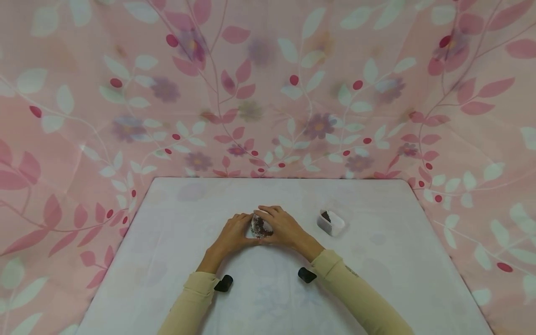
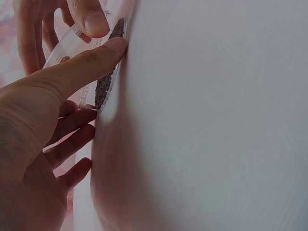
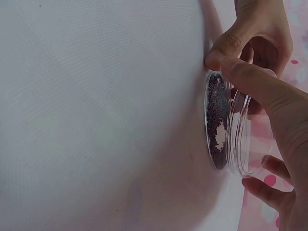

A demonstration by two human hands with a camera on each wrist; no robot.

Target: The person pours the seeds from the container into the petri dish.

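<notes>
A round, clear plastic jar (image 1: 260,227) with dark granules in its bottom stands on the table at the middle of the head view. My left hand (image 1: 235,233) curves round its left side, and its thumb lies low at the near edge in the left wrist view. From the other side my right hand (image 1: 286,227) grips the jar, thumb in front and fingers over the far rim. In the right wrist view, granules (image 3: 217,106) spread unevenly, leaving a pale bare patch. Above them, ridges (image 3: 237,139) ring the clear wall. The two thumbs meet at the near side.
To the right stands a small clear tub (image 1: 331,223) with some dark matter and a white area inside. White cloth covers the table (image 1: 268,298). A pink floral curtain (image 1: 268,93) hangs behind it. Black devices (image 1: 224,283) sit at both wrists.
</notes>
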